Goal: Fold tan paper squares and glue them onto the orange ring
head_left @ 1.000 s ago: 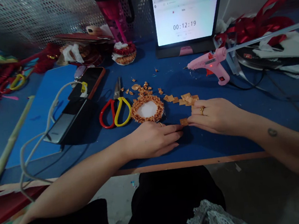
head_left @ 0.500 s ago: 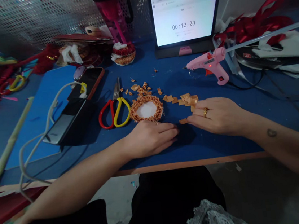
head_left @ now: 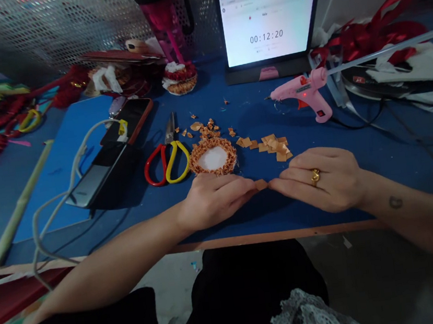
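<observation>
My left hand [head_left: 215,199] and my right hand [head_left: 321,178] meet fingertip to fingertip over the blue table [head_left: 247,216], both pinching one small orange paper square [head_left: 261,184]. The right hand wears a gold ring. Just behind the left hand lies a round piece [head_left: 213,157] with a white middle and a rim of orange folded bits. A small pile of orange squares [head_left: 273,144] sits behind the right hand.
Red-and-yellow scissors [head_left: 166,160] lie left of the round piece, beside two phones [head_left: 112,148] and a white cable [head_left: 72,174]. A pink glue gun [head_left: 305,96] stands at the right. A tablet [head_left: 268,19] showing a timer leans at the back, red ribbon [head_left: 367,36] beside it.
Both hands have drawn slightly toward me with the orange square, which is now held between the fingertips of both. The tablet timer went from 00:12:19 to 00:12:20.
</observation>
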`<action>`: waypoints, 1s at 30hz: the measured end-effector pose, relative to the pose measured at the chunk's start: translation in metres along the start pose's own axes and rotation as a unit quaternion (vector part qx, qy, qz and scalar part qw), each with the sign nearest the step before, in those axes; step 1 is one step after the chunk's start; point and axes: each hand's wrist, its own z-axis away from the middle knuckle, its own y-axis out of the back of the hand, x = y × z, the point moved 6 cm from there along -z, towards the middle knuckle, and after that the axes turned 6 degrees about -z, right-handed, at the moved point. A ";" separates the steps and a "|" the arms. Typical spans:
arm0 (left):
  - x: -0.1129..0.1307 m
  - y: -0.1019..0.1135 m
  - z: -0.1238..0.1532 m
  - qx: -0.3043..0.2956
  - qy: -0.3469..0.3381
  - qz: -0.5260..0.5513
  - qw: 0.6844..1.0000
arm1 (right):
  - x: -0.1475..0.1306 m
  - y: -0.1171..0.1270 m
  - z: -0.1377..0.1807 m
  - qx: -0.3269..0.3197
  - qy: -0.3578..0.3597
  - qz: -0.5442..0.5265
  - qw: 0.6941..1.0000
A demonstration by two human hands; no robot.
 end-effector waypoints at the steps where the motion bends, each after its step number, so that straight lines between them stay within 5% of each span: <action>1: 0.000 0.001 0.000 0.004 -0.002 0.002 1.000 | -0.001 0.000 0.000 0.000 0.005 -0.001 1.000; 18: 0.003 0.003 0.002 0.011 -0.021 -0.017 1.000 | -0.002 0.005 -0.001 0.026 0.030 -0.001 0.999; 24: 0.003 0.014 -0.004 0.045 0.000 -0.028 0.999 | 0.020 -0.001 0.007 0.040 -0.114 -0.075 0.990; 30: 0.003 0.017 -0.004 0.051 0.009 -0.006 0.999 | 0.034 -0.020 0.006 0.011 -0.262 -0.215 0.941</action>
